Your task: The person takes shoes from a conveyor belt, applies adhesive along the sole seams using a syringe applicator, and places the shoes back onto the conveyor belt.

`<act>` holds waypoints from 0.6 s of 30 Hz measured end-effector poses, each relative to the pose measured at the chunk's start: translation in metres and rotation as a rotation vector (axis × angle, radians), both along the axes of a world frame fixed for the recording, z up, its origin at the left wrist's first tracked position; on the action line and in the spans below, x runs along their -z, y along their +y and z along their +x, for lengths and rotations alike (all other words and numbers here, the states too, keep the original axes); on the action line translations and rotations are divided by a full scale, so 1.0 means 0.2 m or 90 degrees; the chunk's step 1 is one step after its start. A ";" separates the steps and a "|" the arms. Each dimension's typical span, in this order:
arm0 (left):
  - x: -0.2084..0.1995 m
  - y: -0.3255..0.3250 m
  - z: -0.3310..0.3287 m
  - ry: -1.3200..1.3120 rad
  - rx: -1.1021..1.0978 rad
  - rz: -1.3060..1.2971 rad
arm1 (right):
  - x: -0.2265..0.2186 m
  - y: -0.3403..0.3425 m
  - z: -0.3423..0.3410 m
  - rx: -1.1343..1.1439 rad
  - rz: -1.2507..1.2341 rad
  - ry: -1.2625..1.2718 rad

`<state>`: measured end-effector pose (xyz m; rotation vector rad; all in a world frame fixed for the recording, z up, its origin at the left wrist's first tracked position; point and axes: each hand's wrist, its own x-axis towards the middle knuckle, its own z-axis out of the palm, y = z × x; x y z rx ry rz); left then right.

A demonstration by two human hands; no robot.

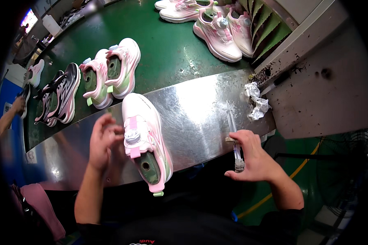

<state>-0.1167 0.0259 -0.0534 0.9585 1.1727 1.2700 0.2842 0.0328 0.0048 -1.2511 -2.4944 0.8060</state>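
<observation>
A white and pink sneaker (142,118) with a round lace dial, a pink tongue and a green insole lies on the metal sheet in front of me, toe pointing away. Just left of its dial is my left hand (103,141), slightly blurred, fingers loosely bent and apart, holding nothing. On the right, my right hand (252,157) grips a clear syringe (232,122) by its brownish flange, with the thumb near the plunger end. The syringe's narrow end points away from me, over the metal sheet.
Pairs of white-pink sneakers (122,67) and black-pink sneakers (65,96) stand on the green table (167,53), with more white-pink sneakers (218,34) beside a green-slatted rack (265,30). Crumpled white paper (257,102) lies by a dark-handled knife (276,83). Another person's hand (18,105) is at far left.
</observation>
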 end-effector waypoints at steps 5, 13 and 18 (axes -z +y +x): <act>0.09 0.32 -0.02 0.106 0.036 -0.113 | -0.02 0.08 0.01 -0.044 0.068 -0.154; 0.17 0.39 -0.02 0.220 0.060 -0.058 | -0.13 0.11 -0.03 -0.158 0.038 -0.332; 0.13 0.40 -0.01 0.228 0.056 -0.065 | -0.15 0.06 -0.02 -0.154 0.009 -0.310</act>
